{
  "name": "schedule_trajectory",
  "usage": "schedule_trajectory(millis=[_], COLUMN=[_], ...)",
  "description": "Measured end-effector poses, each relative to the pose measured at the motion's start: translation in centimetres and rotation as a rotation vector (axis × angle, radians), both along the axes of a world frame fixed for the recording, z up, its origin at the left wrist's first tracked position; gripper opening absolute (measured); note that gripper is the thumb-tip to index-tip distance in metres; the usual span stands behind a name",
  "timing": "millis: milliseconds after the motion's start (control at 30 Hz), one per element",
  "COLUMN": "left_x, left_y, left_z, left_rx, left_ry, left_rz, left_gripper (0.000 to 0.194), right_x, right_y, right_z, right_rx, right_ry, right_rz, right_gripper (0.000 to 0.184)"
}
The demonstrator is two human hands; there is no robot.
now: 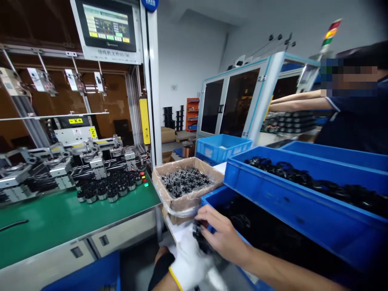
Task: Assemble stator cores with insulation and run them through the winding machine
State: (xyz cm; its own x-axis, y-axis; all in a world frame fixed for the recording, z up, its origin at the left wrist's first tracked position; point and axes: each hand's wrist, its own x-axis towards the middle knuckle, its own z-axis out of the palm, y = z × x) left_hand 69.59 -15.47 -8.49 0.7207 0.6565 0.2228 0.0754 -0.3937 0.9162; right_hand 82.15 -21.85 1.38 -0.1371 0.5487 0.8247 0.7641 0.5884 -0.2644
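Observation:
My left hand, in a white glove with a yellow cuff edge, is low in the middle of the view and blurred. It is closed around a small dark stator part. From the right, my bare right hand grips the same part, thumb and fingers bent around it. Much of the part is hidden by my hands. Just beyond them stands a plastic-lined cardboard box of grey metal stator cores. A blue crate holding black plastic parts lies beside and under my right forearm.
Another blue crate with black rings stands higher at the right. On the left, a green workbench carries winding machinery and several black-and-metal stators. A metal post rises beside it. A co-worker reaches toward a machine at the far right.

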Motion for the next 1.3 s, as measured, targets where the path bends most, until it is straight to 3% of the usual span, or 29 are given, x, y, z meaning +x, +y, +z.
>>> schedule_trajectory(millis=[133,200,333,433,500,600,700,833,933,1100,1300], left_x=[-3.6,-5.2,-7.4,-7.8,-7.6,-6.8,-6.2,-6.8,-7.7,-8.3,-8.4], left_y=[1.2,1.8,1.7,0.6,-0.3,-1.6,-2.1,-1.6,-1.0,-0.6,-0.9], left_z=[1.5,2.8,5.0,5.7,5.9,6.2,6.8,7.4,7.4,7.4,7.9], left_rx=[-0.136,-0.233,-0.508,-0.726,-0.788,-0.664,-0.487,-0.367,-0.302,-0.250,-0.286], left_ry=[-0.136,-0.218,-0.401,-0.468,-0.450,-0.423,-0.387,-0.374,-0.374,-0.316,-0.258], left_rz=[0.196,0.229,0.181,0.102,0.012,-0.064,0.023,0.100,0.120,0.130,0.100], left_gripper=[0.065,0.069,0.072,0.076,0.080,0.094,0.099,0.091,0.083,0.077,0.075], right_x=[0.0,-0.1,-0.6,-1.1,-1.4,-1.9,-1.9,-1.4,-1.1,-1.2,-1.6], right_y=[-0.2,-0.3,-0.5,-0.8,-1.1,-1.6,-2.1,-2.5,-2.3,-2.2,-2.4], right_z=[0.7,0.7,0.5,0.4,0.3,0.2,0.6,1.3,1.0,0.2,0.4], right_rx=[0.055,0.053,0.048,0.041,0.029,0.014,0.035,-0.033,-0.026,0.095,0.106], right_ry=[0.020,0.021,0.024,0.074,0.111,0.133,0.087,-0.081,-0.176,-0.230,-0.257], right_rz=[-0.003,-0.014,0.016,0.062,0.080,0.056,0.047,0.174,0.148,0.047,-0.016], right_gripper=[0.027,0.024,0.022,0.020,0.018,0.016,0.021,0.054,0.068,0.062,0.052])
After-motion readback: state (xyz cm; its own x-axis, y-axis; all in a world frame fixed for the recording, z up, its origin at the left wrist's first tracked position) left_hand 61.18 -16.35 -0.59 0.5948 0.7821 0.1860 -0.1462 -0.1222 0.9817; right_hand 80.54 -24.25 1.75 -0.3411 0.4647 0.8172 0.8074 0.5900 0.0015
